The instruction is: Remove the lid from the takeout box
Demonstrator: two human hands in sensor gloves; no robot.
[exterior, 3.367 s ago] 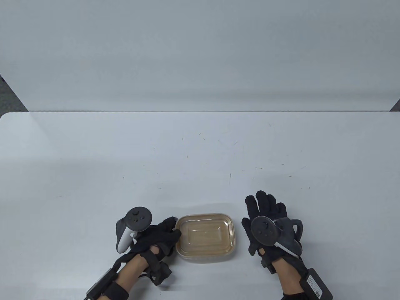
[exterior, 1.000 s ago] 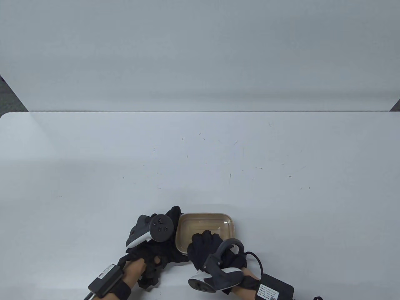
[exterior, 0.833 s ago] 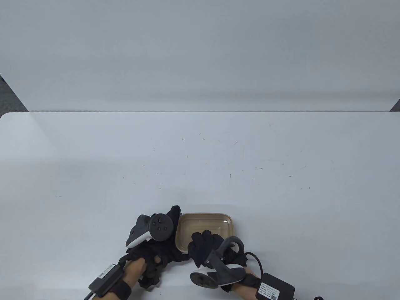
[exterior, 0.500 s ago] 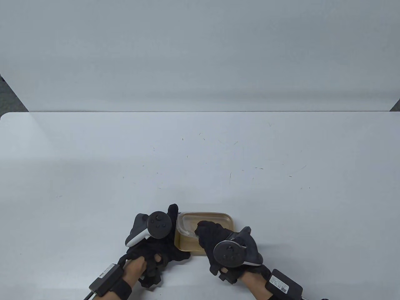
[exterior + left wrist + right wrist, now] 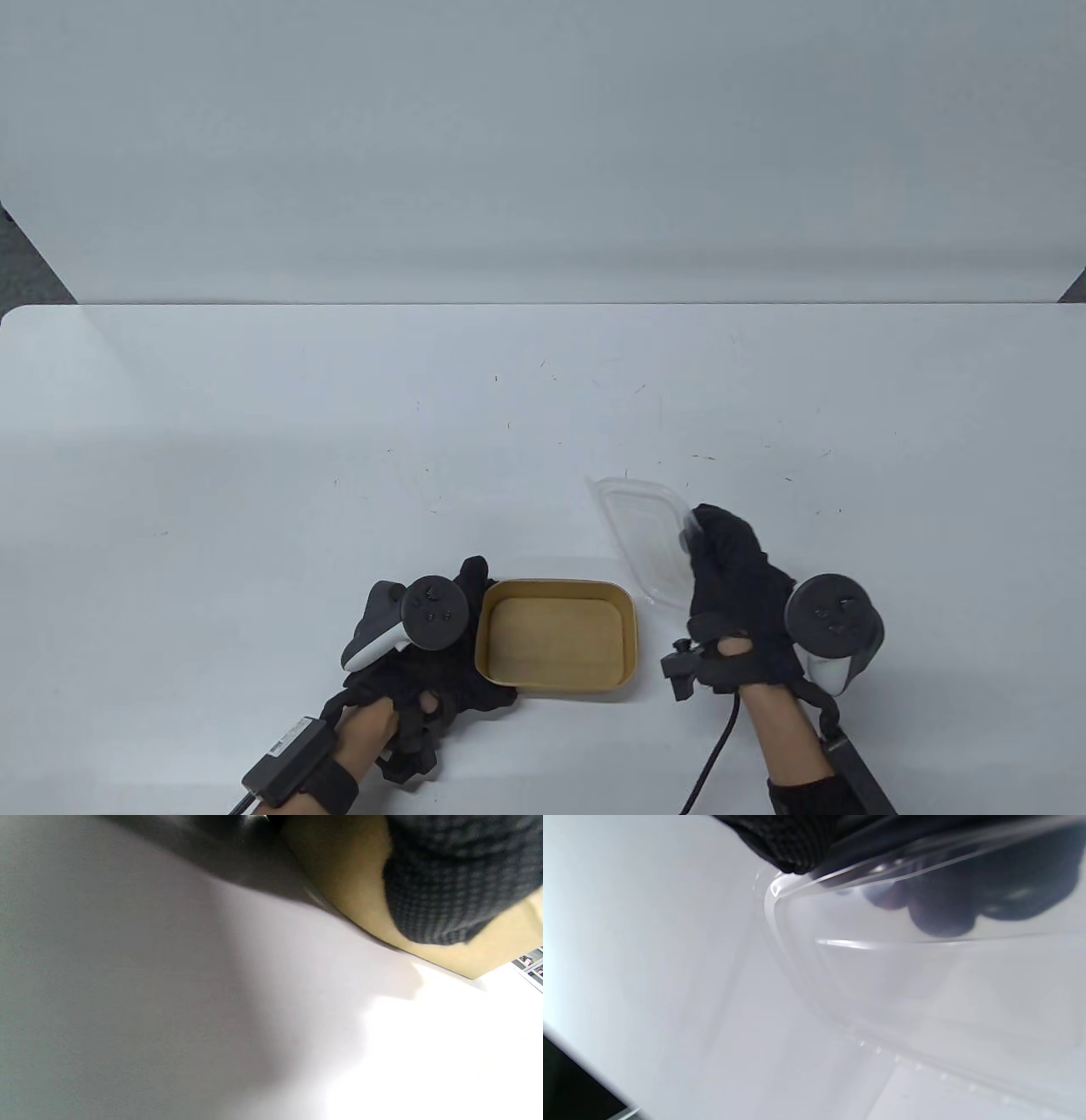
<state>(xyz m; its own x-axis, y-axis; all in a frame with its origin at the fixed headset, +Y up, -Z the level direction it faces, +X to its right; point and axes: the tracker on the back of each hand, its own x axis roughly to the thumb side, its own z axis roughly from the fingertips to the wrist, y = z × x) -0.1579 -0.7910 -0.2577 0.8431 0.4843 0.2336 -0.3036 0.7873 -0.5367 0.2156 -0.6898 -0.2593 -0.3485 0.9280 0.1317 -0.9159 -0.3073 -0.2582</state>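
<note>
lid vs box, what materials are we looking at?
Lid: thin clear plastic, glossy. The table and the right hand's fingers show through it, and its rim catches highlights.

Box: tan, matte and opaque with no glare, so probably kraft paper or moulded fibre. A coated plastic can't be ruled out. The left hand grips its side.

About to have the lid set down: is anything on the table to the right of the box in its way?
Nothing visible. The right hand holds the clear lid up, clear of the takeout box; the table beneath and beside it shows only bare surface.
</note>
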